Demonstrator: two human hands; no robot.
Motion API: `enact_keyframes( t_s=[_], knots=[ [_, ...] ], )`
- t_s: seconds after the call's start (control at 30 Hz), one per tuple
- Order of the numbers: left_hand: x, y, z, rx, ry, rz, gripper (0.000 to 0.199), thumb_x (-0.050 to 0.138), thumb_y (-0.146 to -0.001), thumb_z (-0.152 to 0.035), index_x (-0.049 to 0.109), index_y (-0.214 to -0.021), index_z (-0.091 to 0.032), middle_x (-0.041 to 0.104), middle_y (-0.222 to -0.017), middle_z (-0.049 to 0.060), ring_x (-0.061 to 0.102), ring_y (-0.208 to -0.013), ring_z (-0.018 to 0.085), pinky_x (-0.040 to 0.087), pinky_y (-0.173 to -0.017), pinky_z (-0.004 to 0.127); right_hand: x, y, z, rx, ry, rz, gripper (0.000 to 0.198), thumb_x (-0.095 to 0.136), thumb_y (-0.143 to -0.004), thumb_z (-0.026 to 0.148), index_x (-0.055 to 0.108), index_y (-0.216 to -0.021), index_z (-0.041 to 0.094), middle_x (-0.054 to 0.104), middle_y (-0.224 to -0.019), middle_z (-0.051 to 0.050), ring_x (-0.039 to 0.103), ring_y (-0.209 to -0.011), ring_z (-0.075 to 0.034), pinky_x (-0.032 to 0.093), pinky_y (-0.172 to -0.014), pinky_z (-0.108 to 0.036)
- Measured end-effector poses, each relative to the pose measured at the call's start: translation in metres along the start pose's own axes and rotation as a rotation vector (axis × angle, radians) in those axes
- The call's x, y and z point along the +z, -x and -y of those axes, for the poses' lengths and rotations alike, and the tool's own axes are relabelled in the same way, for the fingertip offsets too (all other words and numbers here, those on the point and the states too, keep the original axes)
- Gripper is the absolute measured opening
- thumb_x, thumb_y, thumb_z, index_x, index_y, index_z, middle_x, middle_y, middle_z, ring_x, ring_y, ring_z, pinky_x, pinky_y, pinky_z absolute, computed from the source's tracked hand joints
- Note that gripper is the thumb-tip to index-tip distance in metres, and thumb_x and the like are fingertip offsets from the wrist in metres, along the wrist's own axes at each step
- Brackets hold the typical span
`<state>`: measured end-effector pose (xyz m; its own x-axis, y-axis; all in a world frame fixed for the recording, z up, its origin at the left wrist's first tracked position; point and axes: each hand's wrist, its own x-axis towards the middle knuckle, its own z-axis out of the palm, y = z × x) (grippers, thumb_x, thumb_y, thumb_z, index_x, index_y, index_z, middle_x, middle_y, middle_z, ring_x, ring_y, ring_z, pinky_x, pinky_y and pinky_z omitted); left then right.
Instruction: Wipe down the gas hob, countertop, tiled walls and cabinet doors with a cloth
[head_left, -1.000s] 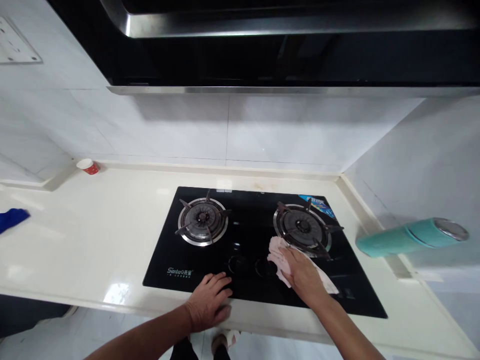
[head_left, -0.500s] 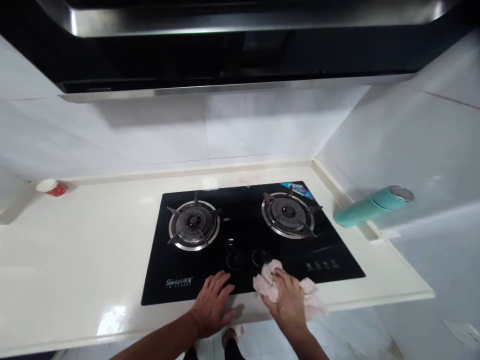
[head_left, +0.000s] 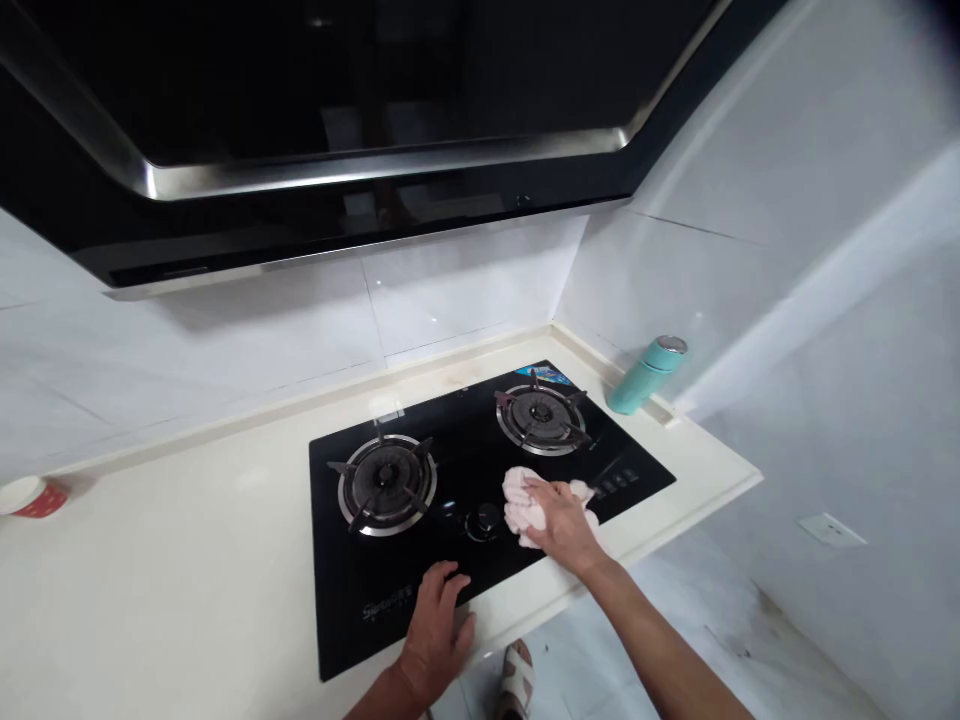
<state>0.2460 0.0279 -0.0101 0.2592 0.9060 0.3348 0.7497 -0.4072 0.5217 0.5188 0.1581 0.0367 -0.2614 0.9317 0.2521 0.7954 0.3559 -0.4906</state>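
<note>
A pale pink cloth (head_left: 521, 500) lies bunched under my right hand (head_left: 564, 525), whose fingers press it onto the black glass gas stove (head_left: 457, 440). The cloth sits near the stove's front edge, right of a control knob (head_left: 486, 518), and covers the area around the other knob. My left hand (head_left: 439, 630) rests at the front edge of the stove with its fingers apart and nothing in it. The left burner (head_left: 386, 480) is beyond that hand; the right burner (head_left: 541, 415) stands behind the cloth.
A teal flask (head_left: 646, 378) stands at the right wall. At the far left is a red and white paper cup (head_left: 34, 497) on the white countertop (head_left: 172, 560). The black range hood (head_left: 360, 220) hangs low over the stove. A wall socket (head_left: 831, 530) is at right.
The view has turned to the right. My right hand has pushed the cloth farther in over the stove, from the front edge up beside the knobs. My left hand stays at the edge.
</note>
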Motion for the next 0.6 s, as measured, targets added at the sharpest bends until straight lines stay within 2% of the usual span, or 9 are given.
enact_keyframes(
  t_s=[0.1,0.17,0.23,0.3,0.37,0.43,0.53,0.6],
  knots=[
    [-0.025,0.017,0.016,-0.098,-0.002,-0.051,0.037,0.052,-0.09,-0.02,0.056,-0.127,-0.021,0.055,-0.132,0.016,0.057,-0.124,0.027,0.056,-0.103,0.051,0.028,0.034,0.016,0.048,-0.026,-0.046,0.047,0.063,-0.074,0.022,0.061,-0.121,0.018,0.055,-0.136,-0.011,0.047,-0.114,-0.031,0.04,-0.103,-0.05],
    [-0.043,0.029,0.027,-0.157,-0.001,-0.106,0.033,0.051,-0.093,-0.024,0.057,-0.125,-0.021,0.058,-0.127,0.015,0.061,-0.119,0.026,0.058,-0.1,0.05,0.045,0.06,0.036,0.141,-0.073,-0.109,0.044,0.062,-0.077,0.026,0.061,-0.12,0.016,0.056,-0.129,-0.013,0.048,-0.108,-0.03,0.041,-0.101,-0.049],
    [-0.059,0.037,0.036,-0.181,-0.001,-0.148,0.029,0.051,-0.094,-0.027,0.058,-0.121,-0.021,0.06,-0.122,0.013,0.063,-0.114,0.025,0.06,-0.096,0.05,0.059,0.073,0.063,0.248,-0.122,-0.078,0.045,0.062,-0.078,0.027,0.061,-0.121,0.014,0.056,-0.126,-0.015,0.047,-0.107,-0.031,0.04,-0.102,-0.052],
    [-0.071,0.04,0.041,-0.172,0.004,-0.168,0.027,0.051,-0.094,-0.029,0.059,-0.12,-0.021,0.061,-0.118,0.011,0.064,-0.111,0.025,0.06,-0.095,0.05,0.069,0.07,0.097,0.3,-0.18,0.019,0.051,0.064,-0.073,0.025,0.061,-0.122,0.012,0.053,-0.13,-0.018,0.045,-0.112,-0.035,0.036,-0.105,-0.056],
    [-0.081,0.036,0.042,-0.138,0.013,-0.176,0.027,0.051,-0.095,-0.03,0.058,-0.12,-0.022,0.06,-0.119,0.011,0.063,-0.112,0.024,0.06,-0.096,0.05,0.079,0.057,0.131,0.29,-0.241,0.092,0.059,0.068,-0.067,0.022,0.061,-0.124,0.01,0.05,-0.135,-0.021,0.042,-0.119,-0.039,0.034,-0.106,-0.06],
    [-0.088,0.029,0.041,-0.094,0.019,-0.177,0.029,0.052,-0.095,-0.031,0.057,-0.122,-0.023,0.058,-0.123,0.011,0.061,-0.116,0.024,0.059,-0.098,0.049,0.089,0.041,0.161,0.232,-0.302,0.116,0.067,0.075,-0.061,0.023,0.061,-0.125,0.013,0.05,-0.137,-0.019,0.043,-0.123,-0.04,0.035,-0.108,-0.059],
    [-0.094,0.02,0.041,-0.041,-0.001,-0.179,0.033,0.053,-0.095,-0.034,0.055,-0.127,-0.024,0.054,-0.131,0.012,0.057,-0.123,0.026,0.057,-0.1,0.05,0.103,0.031,0.188,0.096,-0.428,0.15,0.083,0.084,-0.055,0.028,0.055,-0.132,0.017,0.053,-0.138,-0.012,0.048,-0.126,-0.031,0.04,-0.112,-0.045],
    [-0.092,0.018,0.046,-0.008,-0.046,-0.162,0.039,0.053,-0.095,-0.038,0.053,-0.132,-0.026,0.051,-0.136,0.013,0.054,-0.127,0.028,0.056,-0.101,0.051,0.108,0.034,0.19,0.039,-0.518,0.139,0.089,0.083,-0.057,0.025,0.049,-0.138,0.019,0.05,-0.144,-0.01,0.051,-0.128,-0.024,0.043,-0.111,-0.035]
  ],
)
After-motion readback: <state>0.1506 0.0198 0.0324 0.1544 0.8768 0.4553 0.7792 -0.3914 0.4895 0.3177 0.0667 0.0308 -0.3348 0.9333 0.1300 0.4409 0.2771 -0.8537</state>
